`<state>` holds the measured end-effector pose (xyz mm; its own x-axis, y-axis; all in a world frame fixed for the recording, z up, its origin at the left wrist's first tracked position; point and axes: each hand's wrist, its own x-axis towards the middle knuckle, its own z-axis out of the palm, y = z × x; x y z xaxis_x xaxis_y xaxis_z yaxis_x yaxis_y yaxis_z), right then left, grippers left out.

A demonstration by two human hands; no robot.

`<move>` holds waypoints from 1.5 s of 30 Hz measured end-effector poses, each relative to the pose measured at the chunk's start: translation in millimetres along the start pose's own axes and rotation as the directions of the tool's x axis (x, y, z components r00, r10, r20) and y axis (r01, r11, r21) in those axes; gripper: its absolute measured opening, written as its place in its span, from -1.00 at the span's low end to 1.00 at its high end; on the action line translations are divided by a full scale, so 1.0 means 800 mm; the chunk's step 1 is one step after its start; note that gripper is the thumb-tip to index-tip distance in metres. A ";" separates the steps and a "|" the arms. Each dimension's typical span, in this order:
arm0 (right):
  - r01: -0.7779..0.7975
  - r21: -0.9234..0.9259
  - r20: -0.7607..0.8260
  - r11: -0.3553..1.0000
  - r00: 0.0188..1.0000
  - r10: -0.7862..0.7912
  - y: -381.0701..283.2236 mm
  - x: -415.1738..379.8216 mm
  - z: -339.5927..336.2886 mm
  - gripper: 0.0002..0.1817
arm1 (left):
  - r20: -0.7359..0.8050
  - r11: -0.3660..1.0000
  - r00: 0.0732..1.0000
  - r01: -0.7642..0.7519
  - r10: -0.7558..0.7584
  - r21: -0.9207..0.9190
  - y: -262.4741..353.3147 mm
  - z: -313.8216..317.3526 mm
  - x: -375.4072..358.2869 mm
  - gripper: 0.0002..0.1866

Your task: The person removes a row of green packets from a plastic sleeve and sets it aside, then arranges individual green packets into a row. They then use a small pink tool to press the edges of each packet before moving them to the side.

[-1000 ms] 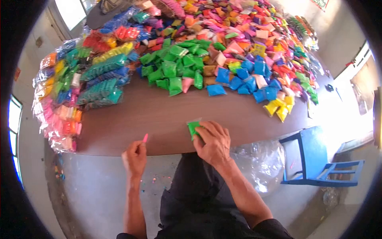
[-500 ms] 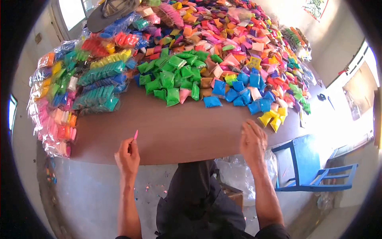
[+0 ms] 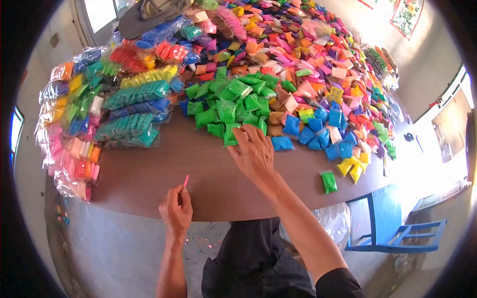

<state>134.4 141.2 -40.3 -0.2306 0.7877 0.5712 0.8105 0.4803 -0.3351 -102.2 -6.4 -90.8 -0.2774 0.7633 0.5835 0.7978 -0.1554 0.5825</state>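
My left hand [image 3: 177,208] is over the table's front edge, its fingers closed around a slim pink pointed piece [image 3: 187,180] that sticks up from the thumb and finger. My right hand [image 3: 254,151] reaches to the near side of a heap of small green packets [image 3: 218,110]. Its fingers are slightly apart and curved down over the packets, and I see nothing gripped; its fingertips partly hide the packets beneath. A single green packet [image 3: 328,182] lies apart near the right front of the table.
A mound of mixed coloured packets [image 3: 318,54] covers the back of the brown table [image 3: 144,174]. Blue packets [image 3: 283,143] and yellow packets [image 3: 355,169] lie to the right. Clear bags of coloured packets [image 3: 131,129] are stacked left. A blue chair [image 3: 385,218] stands right.
My right hand has moved left and forward to the green heap. A green packet now lies at the right front, where that hand was. My left hand still holds the pink piece.
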 end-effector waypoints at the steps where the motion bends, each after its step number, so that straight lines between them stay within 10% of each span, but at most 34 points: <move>1: -0.018 -0.021 -0.003 1.000 1.000 0.018 0.000 0.005 0.009 -0.43 | -0.008 1.000 1.000 -0.013 0.013 0.000 0.000 0.000 0.000 -0.94; 9: 0.118 0.061 -0.185 0.991 0.977 -0.105 -0.001 -0.033 -0.043 -0.59 | -0.013 1.000 1.000 0.019 -0.019 -0.004 0.010 -0.003 0.002 -0.94; 15: 0.205 0.103 0.143 0.973 0.965 -0.219 -0.026 -0.156 -0.086 -0.60 | -0.011 0.999 0.999 0.048 -0.048 0.023 0.011 0.000 -0.001 -0.95; 29: 0.138 0.098 0.321 0.986 0.933 -0.162 -0.046 -0.182 -0.079 -0.30 | -0.029 1.000 0.999 0.016 -0.017 -0.003 0.013 0.001 0.002 -0.96; 45: 0.137 0.266 0.034 0.954 0.988 -0.152 -0.045 -0.183 -0.079 -0.54 | 0.277 0.963 0.959 0.122 -0.052 -0.242 0.084 0.004 -0.021 -0.90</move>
<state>173.1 -16.0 -64.6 -0.3693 0.7186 0.5893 0.5982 0.6691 -0.4410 -42.5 -28.0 -63.3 -0.1589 0.9142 0.3728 0.6044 -0.2085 0.7689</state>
